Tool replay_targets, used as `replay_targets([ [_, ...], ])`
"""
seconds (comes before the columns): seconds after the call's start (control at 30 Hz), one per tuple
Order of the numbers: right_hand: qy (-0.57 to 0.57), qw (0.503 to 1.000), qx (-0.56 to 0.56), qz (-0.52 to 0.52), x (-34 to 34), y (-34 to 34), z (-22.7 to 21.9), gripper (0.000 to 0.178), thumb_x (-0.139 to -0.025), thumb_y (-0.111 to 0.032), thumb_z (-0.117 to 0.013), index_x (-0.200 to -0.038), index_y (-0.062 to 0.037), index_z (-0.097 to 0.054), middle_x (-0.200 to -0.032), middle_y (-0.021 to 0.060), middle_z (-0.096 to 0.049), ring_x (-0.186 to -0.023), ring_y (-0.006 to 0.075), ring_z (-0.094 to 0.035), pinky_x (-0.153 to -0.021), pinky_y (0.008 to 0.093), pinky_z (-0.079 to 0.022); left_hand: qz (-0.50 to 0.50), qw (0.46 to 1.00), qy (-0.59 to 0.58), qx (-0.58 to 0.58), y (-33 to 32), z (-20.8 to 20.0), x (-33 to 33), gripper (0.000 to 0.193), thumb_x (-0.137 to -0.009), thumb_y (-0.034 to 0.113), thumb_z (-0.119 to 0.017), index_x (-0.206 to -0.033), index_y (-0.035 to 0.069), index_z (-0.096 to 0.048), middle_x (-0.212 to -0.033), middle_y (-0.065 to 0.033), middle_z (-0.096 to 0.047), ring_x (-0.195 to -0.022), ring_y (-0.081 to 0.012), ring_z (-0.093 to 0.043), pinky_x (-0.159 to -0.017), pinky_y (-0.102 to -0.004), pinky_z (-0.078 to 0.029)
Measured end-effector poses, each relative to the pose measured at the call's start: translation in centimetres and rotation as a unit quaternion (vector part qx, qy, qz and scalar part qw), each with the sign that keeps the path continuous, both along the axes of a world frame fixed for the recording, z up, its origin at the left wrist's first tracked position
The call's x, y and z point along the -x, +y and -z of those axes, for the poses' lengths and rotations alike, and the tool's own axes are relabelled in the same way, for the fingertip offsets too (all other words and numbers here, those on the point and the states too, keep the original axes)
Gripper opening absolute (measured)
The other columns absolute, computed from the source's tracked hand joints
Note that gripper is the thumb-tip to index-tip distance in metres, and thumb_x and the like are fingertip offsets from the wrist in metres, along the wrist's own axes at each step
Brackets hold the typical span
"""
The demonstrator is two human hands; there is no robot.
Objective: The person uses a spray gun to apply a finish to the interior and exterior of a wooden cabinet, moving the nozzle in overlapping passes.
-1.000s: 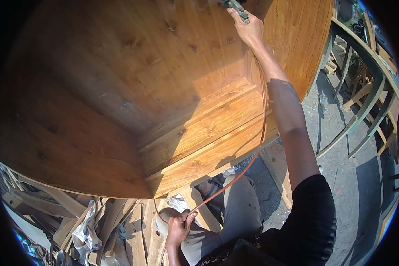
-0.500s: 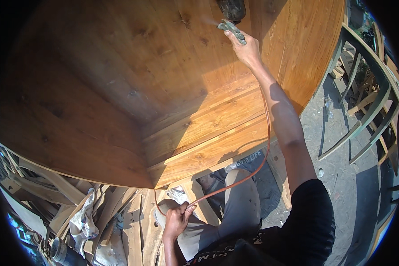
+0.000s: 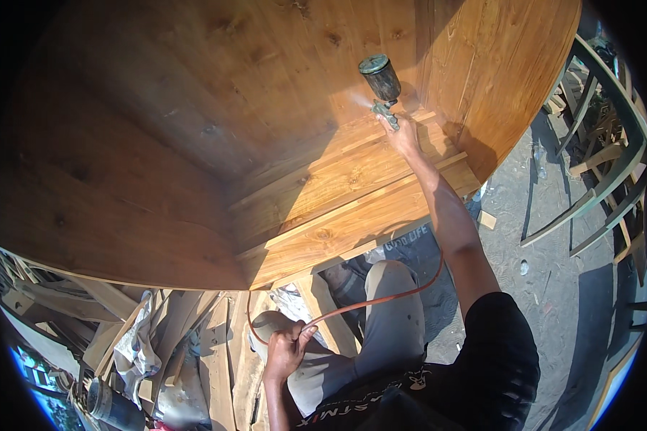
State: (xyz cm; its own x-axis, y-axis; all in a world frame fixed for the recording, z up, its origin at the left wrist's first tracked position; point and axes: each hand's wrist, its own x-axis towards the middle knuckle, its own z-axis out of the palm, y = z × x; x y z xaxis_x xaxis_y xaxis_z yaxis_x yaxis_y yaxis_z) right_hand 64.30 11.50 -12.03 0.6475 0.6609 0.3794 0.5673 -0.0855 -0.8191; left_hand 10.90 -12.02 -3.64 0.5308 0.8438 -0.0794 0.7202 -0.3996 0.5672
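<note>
My right hand [image 3: 401,135] grips a cup-topped spray gun [image 3: 382,82] – pale mist [image 3: 359,99] at its front, inside the wooden cabinet [image 3: 194,158] – while my left hand [image 3: 285,353] clasps the reddish hose [image 3: 366,303].

Sunlit grey ground [image 3: 557,287] bears small pale wood block [image 3: 487,220] at right; wood offcuts [image 3: 214,359] heaped left.

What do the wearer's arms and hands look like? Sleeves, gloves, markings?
Left hand and right hand are ungloved, no watch or bracelet visible. A short black sleeve covers the upper part of the right arm; on the left, no sleeve edge can be made out. The black shirt has pale print.
</note>
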Motion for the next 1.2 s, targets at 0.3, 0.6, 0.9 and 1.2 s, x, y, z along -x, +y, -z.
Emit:
replay_targets([
  [0.3, 0.046, 0.991, 0.122, 0.041, -0.2, -0.3, 4.7, 0.057, -0.103, -0.059, -0.065, -0.112, -0.0048, -0.079, -0.089, 0.0299, -0.073, -0.087, 0.045, -0.074, -0.078, 0.0504, -0.055, -0.01, 1.0, 0.006, 0.018, -0.4, 0.7, 0.6, 0.033, -0.107, 0.033, -0.07, -0.095, 0.002, -0.072, -0.067, -0.0231, -0.059, -0.063, -0.0452, -0.062, -0.061, -0.0491, -0.049],
  [0.6, 0.004, 0.993, -0.094, 0.073, -2.4, -2.0, 0.9, 0.051, -0.103, -0.051, -0.071, -0.103, -0.0001, -0.075, -0.085, 0.0297, -0.072, -0.084, 0.0488, -0.072, -0.072, 0.0512, -0.055, -0.012, 0.999, 0.041, 0.013, -0.1, 0.5, 0.1, 0.03, -0.106, 0.031, -0.07, -0.096, 0.003, -0.072, -0.069, -0.0241, -0.06, -0.066, -0.0466, -0.063, -0.062, -0.0499, -0.05],
  [0.9, -0.037, 0.987, 0.041, 0.149, -4.6, -3.4, 4.8, 0.056, -0.103, -0.055, -0.066, -0.106, -0.0003, -0.077, -0.092, 0.0319, -0.073, -0.094, 0.0524, -0.072, -0.079, 0.0556, -0.057, -0.004, 0.998, 0.055, 0.032, -0.7, 0.7, 0.3, 0.036, -0.106, 0.035, -0.07, -0.091, 0.003, -0.068, -0.067, -0.0229, -0.059, -0.065, -0.0461, -0.063, -0.06, -0.0506, -0.048],
  [1.2, 0.065, 0.997, 0.003, -0.038, 7.4, 2.2, 6.7, 0.055, -0.103, -0.056, -0.067, -0.108, -0.0022, -0.077, -0.09, 0.0293, -0.074, -0.094, 0.0493, -0.073, -0.078, 0.0526, -0.055, -0.039, 0.999, 0.021, 0.028, -1.9, 2.0, 2.7, 0.034, -0.105, 0.038, -0.07, -0.098, 0.005, -0.071, -0.07, -0.0211, -0.063, -0.068, -0.0434, -0.065, -0.062, -0.0494, -0.049],
])
